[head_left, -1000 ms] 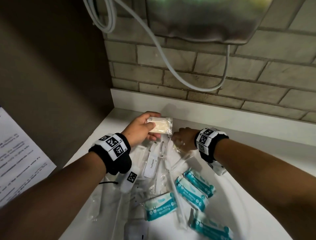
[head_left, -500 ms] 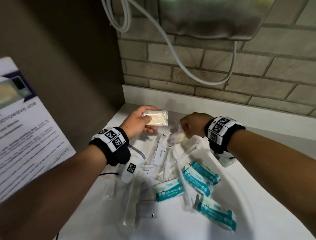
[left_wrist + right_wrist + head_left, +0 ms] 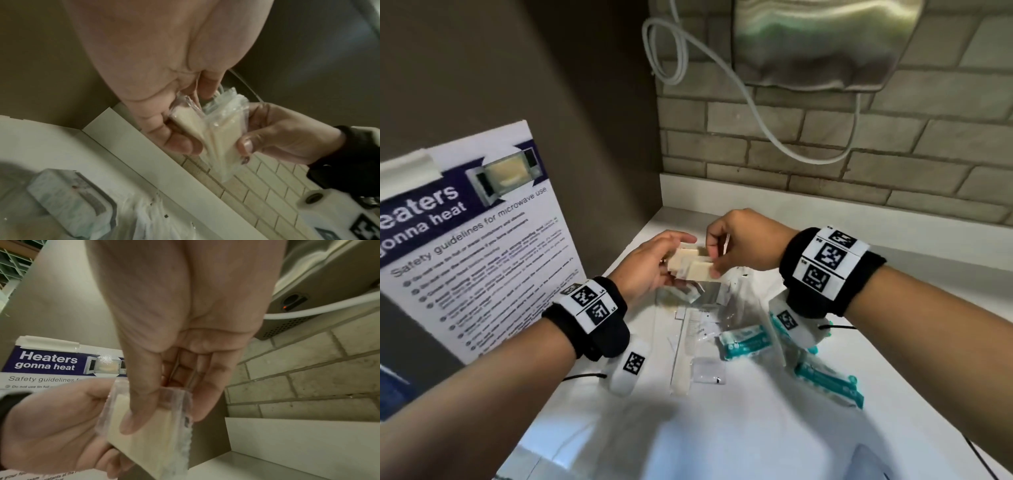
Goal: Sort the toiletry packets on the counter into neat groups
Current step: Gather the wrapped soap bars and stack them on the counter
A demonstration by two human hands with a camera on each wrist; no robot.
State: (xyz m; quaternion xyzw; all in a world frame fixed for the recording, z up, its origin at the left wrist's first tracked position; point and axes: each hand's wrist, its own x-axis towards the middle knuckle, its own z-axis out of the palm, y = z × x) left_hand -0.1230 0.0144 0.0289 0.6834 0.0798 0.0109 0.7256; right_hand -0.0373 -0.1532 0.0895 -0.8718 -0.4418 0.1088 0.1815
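Holding two wrapped cream soap bars up over the tabletop (image 3: 722, 428), we are working with both hands close together near the back corner. Our left hand (image 3: 650, 267) is gripping the first soap packet (image 3: 681, 258) with the fingers curled under it and the thumb lying along its top edge, while our right hand (image 3: 743, 243) is pinching the second soap packet (image 3: 700, 270) between thumb and fingertips, pressing it against the first so the two are overlapping. In the left wrist view the clear wrappers of the two bars are fanning out between the hands, and the right wrist view is showing our right thumb lying flat across the face of the nearer bar. Something thin and pale seems to be tucked inside the right palm as well, though we cannot tell what it is from these blurred frames. Below the hands, a flat clear packet (image 3: 688, 296) is lying on the tabletop, and just beside it a long wrapped comb (image 3: 685, 346) is stretching toward us with a small clear sachet (image 3: 709, 371) near its end. Teal wipe packs (image 3: 746, 341) are lying to the right, partly hidden under our right wrist band, with another teal pack (image 3: 828, 382) farther out. A microwave safety poster (image 3: 469, 246) is hanging on the side wall to our left, and a white cable (image 3: 756, 106) is looping down the brick wall from a metal appliance (image 3: 818, 41).
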